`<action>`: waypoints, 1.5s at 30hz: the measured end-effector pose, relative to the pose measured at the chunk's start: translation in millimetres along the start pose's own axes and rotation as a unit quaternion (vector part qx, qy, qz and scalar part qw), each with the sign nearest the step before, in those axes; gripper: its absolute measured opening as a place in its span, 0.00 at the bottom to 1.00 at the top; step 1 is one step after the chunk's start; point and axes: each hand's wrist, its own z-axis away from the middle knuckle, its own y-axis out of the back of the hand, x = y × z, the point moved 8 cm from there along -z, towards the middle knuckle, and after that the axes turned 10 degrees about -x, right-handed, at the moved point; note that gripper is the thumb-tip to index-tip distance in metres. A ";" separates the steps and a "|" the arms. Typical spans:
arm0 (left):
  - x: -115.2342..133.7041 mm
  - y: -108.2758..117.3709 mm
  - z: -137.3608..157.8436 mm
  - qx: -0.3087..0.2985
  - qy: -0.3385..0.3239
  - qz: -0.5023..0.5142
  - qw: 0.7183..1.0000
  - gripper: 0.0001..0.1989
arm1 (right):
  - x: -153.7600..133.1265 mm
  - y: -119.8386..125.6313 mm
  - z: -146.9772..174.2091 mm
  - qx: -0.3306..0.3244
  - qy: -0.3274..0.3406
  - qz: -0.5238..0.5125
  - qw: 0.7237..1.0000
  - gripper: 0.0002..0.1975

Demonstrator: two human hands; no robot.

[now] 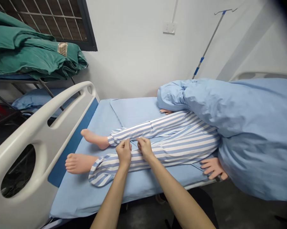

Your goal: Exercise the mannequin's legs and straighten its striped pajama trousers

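A manikin in blue-and-white striped trousers (186, 151) lies on the bed, its bare feet (80, 163) toward the footboard. Over the lower legs, my left hand (124, 152) and my right hand (145, 148) are side by side with a small gap between them. Both are closed, thumbs against curled fingers, and what they pinch, if anything, is hidden. Right of my hands, a blue quilt (243, 111) is bunched over the manikin's upper body. One manikin hand (214, 168) sticks out by the near bed edge, partly under the quilt.
The white footboard (71, 101) rises at the left of the light blue bed sheet (136, 106). Green folded fabric (33, 54) is piled on a rack behind it. An IV pole (208, 44) stands at the far right, near the wall.
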 end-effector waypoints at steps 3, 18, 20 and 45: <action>-9.7 -23.4 4.8 -0.030 0.013 -0.075 0.997 0.19 | -15.8 20.9 -3.2 0.037 -0.013 -0.056 0.998 0.18; 6.9 -126.3 19.4 -0.168 -0.001 -0.089 0.982 0.18 | -32.8 116.7 6.6 0.058 0.077 0.115 0.989 0.21; 0.3 -139.8 26.3 -0.195 0.004 -0.106 0.975 0.18 | -46.9 136.9 6.9 0.071 0.087 0.118 0.987 0.21; 4.5 -271.9 47.8 -0.212 -0.040 -0.122 0.969 0.17 | -111.9 267.3 35.1 0.144 0.148 0.291 0.934 0.26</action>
